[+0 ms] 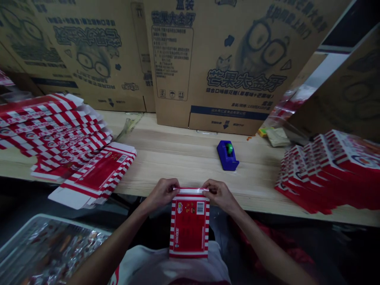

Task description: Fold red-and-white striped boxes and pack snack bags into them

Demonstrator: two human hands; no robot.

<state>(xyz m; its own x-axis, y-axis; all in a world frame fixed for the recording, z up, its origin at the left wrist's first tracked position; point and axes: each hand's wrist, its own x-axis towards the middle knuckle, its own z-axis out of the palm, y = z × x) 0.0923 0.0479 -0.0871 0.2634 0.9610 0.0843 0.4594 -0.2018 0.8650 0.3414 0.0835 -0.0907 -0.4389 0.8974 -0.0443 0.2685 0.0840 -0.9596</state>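
A red-and-white striped carton is held between both hands at the table's front edge, its barcoded face toward me. My left hand pinches the upper left corner, fingers closed. At the upper right corner, my right hand grips the same carton with thumb and fingers together. The carton's lower end rests near my lap. A blue tape dispenser with a green core stands on the table beyond my right hand.
Flat striped cartons lie stacked at left. Several red cartons are lined up at right. Large cardboard boxes stand along the back. Below left, a white crate holds small clear-wrapped items. The wooden table spans the middle.
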